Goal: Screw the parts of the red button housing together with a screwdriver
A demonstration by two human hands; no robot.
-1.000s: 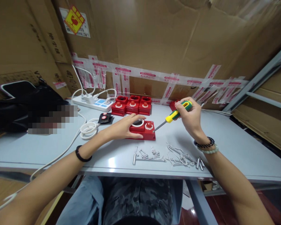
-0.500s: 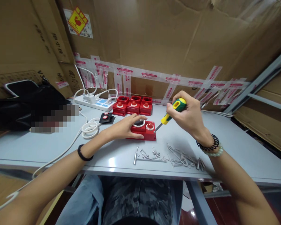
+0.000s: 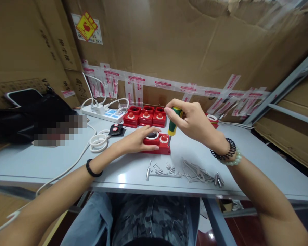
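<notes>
A red box (image 3: 164, 149) with a red button and a white ring on top lies on the table. Wrapped over its left part is my left hand (image 3: 141, 138), thumb along the front side and fingers at the ring. My right hand (image 3: 192, 119) grips a green and yellow screwdriver (image 3: 172, 127), held nearly upright. The screwdriver's tip meets the box's right end; any screw under it is too small to make out. Loose screws (image 3: 157, 168), a metal T-shaped rod (image 3: 164, 175) and a tangle of pale strings (image 3: 196, 171) lie in front of the box.
Three similar red boxes (image 3: 145, 118) stand at the back beside a white power strip (image 3: 105, 113). Another red piece (image 3: 212, 119) sits behind my right hand. A coiled white cable (image 3: 99, 140), a black pad (image 3: 116, 130) and a black bag (image 3: 28, 116) are on the left.
My right hand has moved left and turned the screwdriver from a slant to nearly upright over the box's right end. The left hand has stayed on the box.
</notes>
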